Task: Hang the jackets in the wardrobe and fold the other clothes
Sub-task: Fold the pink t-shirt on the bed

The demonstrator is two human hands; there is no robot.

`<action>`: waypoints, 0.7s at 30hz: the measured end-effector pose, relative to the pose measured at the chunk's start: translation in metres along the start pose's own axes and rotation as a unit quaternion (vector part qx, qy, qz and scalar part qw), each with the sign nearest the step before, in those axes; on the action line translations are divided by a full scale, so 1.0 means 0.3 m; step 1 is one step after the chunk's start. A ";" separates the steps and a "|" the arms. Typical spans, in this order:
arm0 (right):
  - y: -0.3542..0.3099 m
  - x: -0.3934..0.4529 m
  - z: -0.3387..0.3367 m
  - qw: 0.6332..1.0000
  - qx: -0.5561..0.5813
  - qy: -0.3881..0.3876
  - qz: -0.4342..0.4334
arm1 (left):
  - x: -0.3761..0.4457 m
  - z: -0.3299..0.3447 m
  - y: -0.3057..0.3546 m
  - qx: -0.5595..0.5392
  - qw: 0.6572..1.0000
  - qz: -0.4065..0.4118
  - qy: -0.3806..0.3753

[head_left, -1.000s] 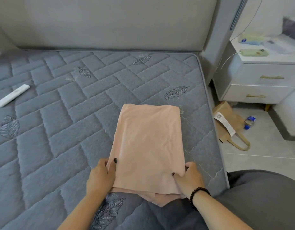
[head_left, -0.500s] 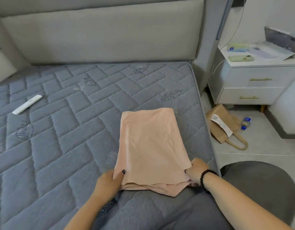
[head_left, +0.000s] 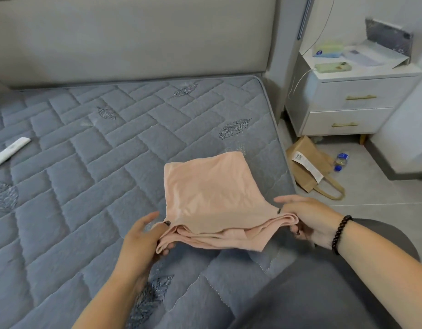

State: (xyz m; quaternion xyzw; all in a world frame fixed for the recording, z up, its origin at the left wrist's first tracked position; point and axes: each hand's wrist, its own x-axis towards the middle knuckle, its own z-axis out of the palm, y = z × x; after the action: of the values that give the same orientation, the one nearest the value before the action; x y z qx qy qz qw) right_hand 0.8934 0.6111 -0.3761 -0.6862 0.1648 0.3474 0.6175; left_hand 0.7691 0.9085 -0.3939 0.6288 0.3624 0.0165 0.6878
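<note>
Head view: looks down at a grey quilted mattress (head_left: 86, 176), both forearms reaching in from the near edge.
Garment: folded peach-pink garment (head_left: 210, 193), several layers showing at its near edge; lies on the right part of the mattress, near edge lifted off the surface.
Left hand: left hand (head_left: 143, 238) pinches the near-left corner of the garment, thumb on top, fingers curled under the layers.
Right hand: right hand (head_left: 307, 217) grips the near-right corner, thumb stretched along the top, fingers wrapped beneath the fold.
Wrist: dark beaded bracelet (head_left: 339, 233) on the right wrist.
Mattress, far left: white remote control (head_left: 9, 151), well apart from the garment.
Headboard: beige padded headboard (head_left: 134, 39) along the far side.
Right of bed: white nightstand (head_left: 352, 100) with two drawers and gold handles; a phone (head_left: 332, 67) on top.
Floor: brown paper bag (head_left: 309, 167) lying near the nightstand, small water bottle (head_left: 340, 161) just beside it.
</note>
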 end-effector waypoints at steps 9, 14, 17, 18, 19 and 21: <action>-0.277 0.246 0.068 0.992 0.126 0.002 0.032 | 0.327 0.050 0.198 -0.031 0.999 0.014 -0.011; -0.364 0.422 0.139 0.994 0.106 0.026 0.003 | 0.513 0.126 0.238 -0.089 0.996 -0.022 0.017; -0.315 0.500 0.164 0.995 0.047 0.089 -0.012 | 0.532 0.160 0.172 -0.059 0.991 0.001 0.119; -0.280 0.516 0.164 0.993 0.035 0.110 -0.024 | 0.512 0.164 0.135 -0.017 0.986 0.018 0.164; -0.235 0.525 0.160 0.990 0.011 0.136 -0.040 | 0.481 0.167 0.094 0.025 0.979 0.036 0.199; -0.129 0.514 0.150 0.973 -0.054 0.216 -0.066 | 0.406 0.172 0.007 0.077 0.969 0.071 0.224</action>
State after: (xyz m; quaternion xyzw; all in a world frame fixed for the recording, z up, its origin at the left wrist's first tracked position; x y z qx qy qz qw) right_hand 1.0151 0.6927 -0.4523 -0.7865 0.2294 0.1582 0.5512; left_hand 0.8865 0.9232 -0.4531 0.6844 0.4619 0.1772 0.5356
